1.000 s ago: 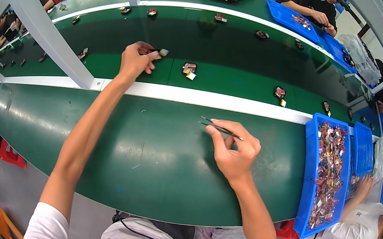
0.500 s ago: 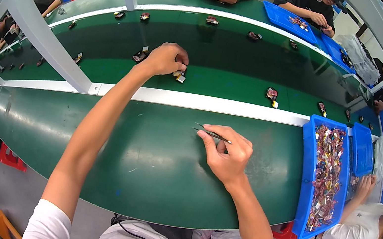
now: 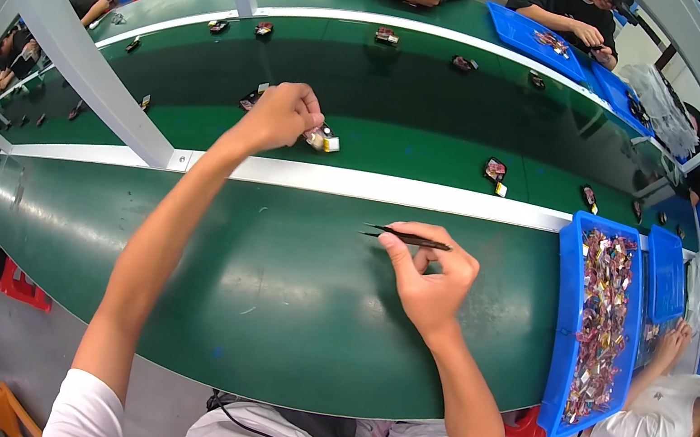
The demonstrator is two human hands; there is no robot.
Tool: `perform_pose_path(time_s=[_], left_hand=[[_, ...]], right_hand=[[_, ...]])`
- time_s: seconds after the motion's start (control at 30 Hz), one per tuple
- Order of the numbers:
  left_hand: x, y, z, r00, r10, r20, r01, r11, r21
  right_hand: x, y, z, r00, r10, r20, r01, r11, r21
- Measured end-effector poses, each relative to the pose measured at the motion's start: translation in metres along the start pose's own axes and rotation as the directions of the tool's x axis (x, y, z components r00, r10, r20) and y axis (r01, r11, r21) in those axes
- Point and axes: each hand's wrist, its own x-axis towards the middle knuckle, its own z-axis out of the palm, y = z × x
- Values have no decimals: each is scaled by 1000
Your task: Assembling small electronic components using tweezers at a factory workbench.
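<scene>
My left hand (image 3: 279, 116) reaches over the far green belt with its fingers bent together. At its fingertips is a small wired part (image 3: 323, 138) with a white and yellow tag; the fingers seem to pinch its edge, partly hiding it. Another dark wired part (image 3: 252, 99) lies just beyond the same hand, half covered by it. My right hand (image 3: 437, 274) is closed round black tweezers (image 3: 411, 238) above the near green tabletop (image 3: 291, 301). The tweezers' tips point left, slightly apart, with nothing between them.
A blue bin (image 3: 562, 344) full of small wired parts stands at the right. Similar parts (image 3: 496, 172) lie spaced along the belt (image 3: 415, 151). A white rail (image 3: 391, 190) separates belt and tabletop; a grey post (image 3: 91, 59) slants at the left. Co-workers sit opposite and at both sides.
My left hand has moved left, and the tagged part at its fingertips has turned and shows more. My right hand has shifted slightly right with the tweezers, which now lie more level.
</scene>
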Motion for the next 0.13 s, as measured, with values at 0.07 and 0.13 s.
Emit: perform_pose_path(time_s=[0.07,0.13], left_hand=[[-21,7,16,1000,-1,-11,-1,978,-211],[-38,14,21,999,-42,9,43,961,-274]], right_hand=[[-2,6,-4,992,128,-23,-125,987,105],[0,2,-6,974,226,-6,-222,963,151]])
